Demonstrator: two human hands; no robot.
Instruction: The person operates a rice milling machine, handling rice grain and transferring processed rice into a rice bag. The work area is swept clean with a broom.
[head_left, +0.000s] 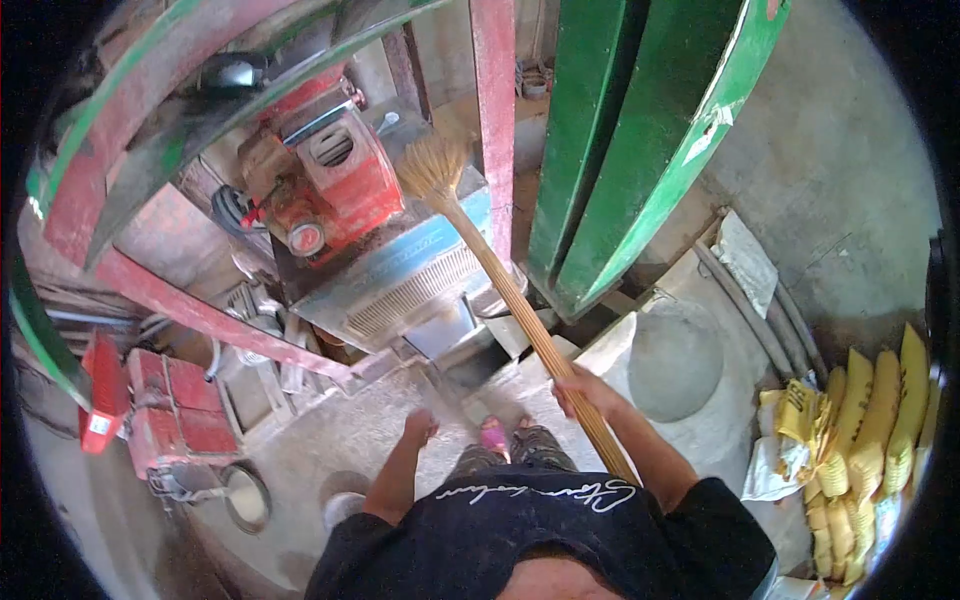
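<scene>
Centrally in the frame, the person's right hand (585, 388) was closed in a full grip around the handle of a straw broom (505, 285), with the fingers wrapped over the shaft. The broom ran diagonally from the person's right side, at lower centre, up towards the upper centre of the frame. Its bristle head rested against the top of a blue-grey machine housing (400, 280). A red engine (335, 180) sat just to the left of the bristles, mounted on the same machine.

The left hand (420, 426) hung at lower centre-left, above the concrete floor (330, 440). Its fingers were drawn together and curled downward, touching nothing visible. A pink shoe (493, 437) was seen between the two hands.

A red post (495, 120) stood upright behind the broom, and green beams (640, 150) rose at upper right. A round concrete basin (675, 360) lay to the right of the gripping hand. Yellow sacks (865, 420) were stacked at the right edge, well apart from both hands. A red box (175, 405) stood at the left.
</scene>
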